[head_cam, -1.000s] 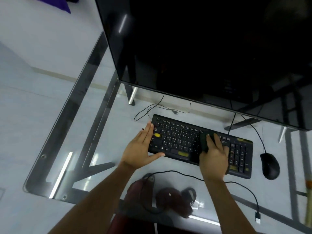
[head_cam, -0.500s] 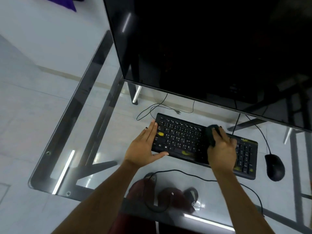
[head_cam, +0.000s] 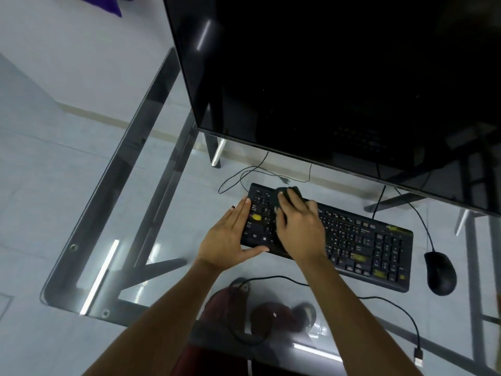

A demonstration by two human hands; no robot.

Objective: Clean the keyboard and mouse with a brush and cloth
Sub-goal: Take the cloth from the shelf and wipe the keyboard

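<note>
A black keyboard (head_cam: 360, 240) with yellow smudges lies on the glass desk (head_cam: 151, 207). My right hand (head_cam: 298, 226) presses a dark cloth (head_cam: 288, 191) onto the keyboard's far left keys; only the cloth's tip shows beyond my fingers. My left hand (head_cam: 230, 237) lies flat with fingers apart against the keyboard's left edge, thumb along its front edge. A black wired mouse (head_cam: 440, 272) sits to the right of the keyboard, untouched. No brush is in view.
A large dark monitor (head_cam: 339, 77) stands behind the keyboard and overhangs it. Thin cables (head_cam: 244, 175) trail behind the keyboard, and a black USB cable (head_cam: 393, 302) loops along the desk's near edge. The desk's metal frame and the tiled floor show through the glass.
My right hand has swept the cloth from the keyboard's middle right to its far left end. My left hand has stayed at the left edge.
</note>
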